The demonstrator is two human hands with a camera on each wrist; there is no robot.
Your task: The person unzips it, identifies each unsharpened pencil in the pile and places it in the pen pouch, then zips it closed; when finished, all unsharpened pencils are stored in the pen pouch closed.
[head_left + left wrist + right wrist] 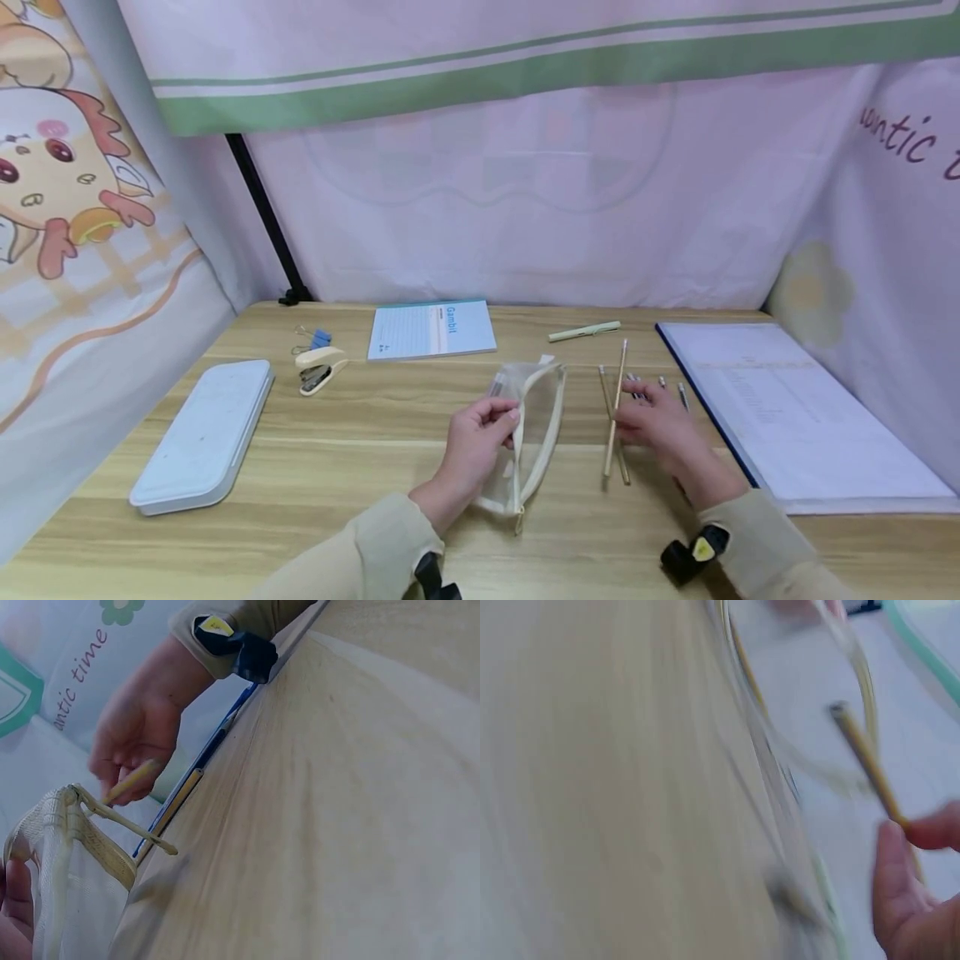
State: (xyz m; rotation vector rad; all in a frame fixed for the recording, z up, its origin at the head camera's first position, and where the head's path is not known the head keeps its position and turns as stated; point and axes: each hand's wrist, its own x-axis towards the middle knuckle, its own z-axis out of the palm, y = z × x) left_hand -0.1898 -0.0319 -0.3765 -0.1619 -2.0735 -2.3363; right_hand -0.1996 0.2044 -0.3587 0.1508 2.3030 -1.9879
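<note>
On the bench (pixel 360 433), the left hand (pixel 480 437) pinches the rim of the mesh pencil pouch (pixel 534 433), holding its zipped mouth open at centre. Just right, the right hand (pixel 660 429) pinches a wooden pencil (pixel 617 400), others lying beside it. Best, I'd judge, to keep the mouth wide and feed the pencil in tip first.
</note>
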